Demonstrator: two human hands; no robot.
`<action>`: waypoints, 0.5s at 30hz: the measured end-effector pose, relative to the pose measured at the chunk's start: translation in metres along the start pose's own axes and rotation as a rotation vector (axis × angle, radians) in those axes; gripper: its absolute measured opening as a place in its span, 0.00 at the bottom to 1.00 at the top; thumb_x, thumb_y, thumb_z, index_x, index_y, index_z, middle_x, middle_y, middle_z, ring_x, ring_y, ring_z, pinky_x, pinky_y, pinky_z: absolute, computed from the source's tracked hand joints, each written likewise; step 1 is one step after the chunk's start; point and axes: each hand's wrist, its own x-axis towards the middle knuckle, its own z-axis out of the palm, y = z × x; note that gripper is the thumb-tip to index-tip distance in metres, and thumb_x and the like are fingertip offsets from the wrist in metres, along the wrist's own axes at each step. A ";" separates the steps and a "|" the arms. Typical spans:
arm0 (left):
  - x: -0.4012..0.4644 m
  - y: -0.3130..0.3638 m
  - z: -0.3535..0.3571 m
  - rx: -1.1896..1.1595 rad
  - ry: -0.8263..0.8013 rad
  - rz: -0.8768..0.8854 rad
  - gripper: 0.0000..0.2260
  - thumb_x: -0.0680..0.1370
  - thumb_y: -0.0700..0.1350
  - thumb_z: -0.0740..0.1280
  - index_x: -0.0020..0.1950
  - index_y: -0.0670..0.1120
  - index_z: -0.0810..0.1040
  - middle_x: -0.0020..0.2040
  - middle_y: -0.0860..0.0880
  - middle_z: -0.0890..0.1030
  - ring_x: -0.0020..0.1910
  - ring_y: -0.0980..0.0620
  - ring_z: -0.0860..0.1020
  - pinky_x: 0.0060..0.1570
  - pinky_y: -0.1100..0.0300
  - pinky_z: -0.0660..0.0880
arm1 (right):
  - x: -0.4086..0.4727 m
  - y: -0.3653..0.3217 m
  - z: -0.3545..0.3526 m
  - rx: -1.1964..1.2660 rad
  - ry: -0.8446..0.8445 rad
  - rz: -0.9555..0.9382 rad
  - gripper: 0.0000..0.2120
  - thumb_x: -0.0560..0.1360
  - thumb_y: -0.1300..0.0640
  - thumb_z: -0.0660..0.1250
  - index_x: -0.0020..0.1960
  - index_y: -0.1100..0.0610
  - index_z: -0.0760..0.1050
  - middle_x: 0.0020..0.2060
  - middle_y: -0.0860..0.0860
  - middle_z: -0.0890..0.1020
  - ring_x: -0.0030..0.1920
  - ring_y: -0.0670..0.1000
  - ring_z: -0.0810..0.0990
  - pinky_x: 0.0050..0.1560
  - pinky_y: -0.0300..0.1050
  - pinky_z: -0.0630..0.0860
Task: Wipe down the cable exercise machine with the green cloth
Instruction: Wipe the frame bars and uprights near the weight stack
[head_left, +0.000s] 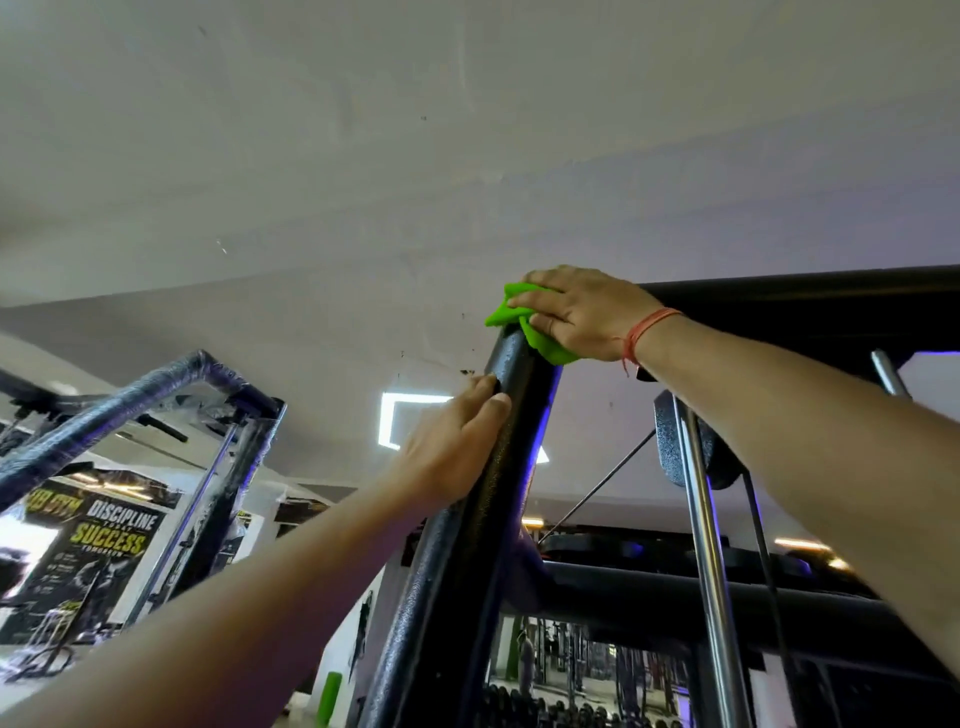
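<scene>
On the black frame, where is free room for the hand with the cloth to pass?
Free: the top crossbar rightward of the right hand, and the upright post below the left hand. Crowded: the corner, where the green cloth and both hands sit.

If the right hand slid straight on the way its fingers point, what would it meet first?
The right hand presses the green cloth on the frame's top corner, fingers pointing left. Beyond the cloth's edge the way looks free: only the ceiling lies behind, though depth is unclear.
</scene>
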 end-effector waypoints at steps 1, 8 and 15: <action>-0.004 -0.003 -0.001 -0.020 -0.002 -0.008 0.22 0.84 0.56 0.55 0.79 0.54 0.64 0.76 0.51 0.70 0.74 0.49 0.68 0.62 0.62 0.62 | 0.002 -0.007 0.003 -0.018 0.033 0.046 0.26 0.82 0.39 0.50 0.76 0.44 0.68 0.77 0.47 0.67 0.76 0.54 0.66 0.77 0.54 0.59; -0.028 -0.018 0.003 -0.106 0.035 0.010 0.22 0.84 0.54 0.57 0.79 0.53 0.65 0.76 0.53 0.69 0.74 0.55 0.67 0.61 0.68 0.60 | -0.006 -0.023 -0.008 -0.010 -0.093 -0.233 0.23 0.84 0.40 0.54 0.75 0.46 0.71 0.76 0.47 0.68 0.77 0.51 0.62 0.79 0.49 0.54; -0.035 -0.027 0.000 -0.129 0.019 0.000 0.21 0.84 0.53 0.56 0.78 0.53 0.67 0.74 0.52 0.73 0.73 0.54 0.68 0.70 0.62 0.62 | -0.006 -0.044 0.013 0.024 0.037 -0.167 0.29 0.79 0.34 0.49 0.69 0.46 0.77 0.69 0.49 0.75 0.72 0.54 0.70 0.75 0.57 0.61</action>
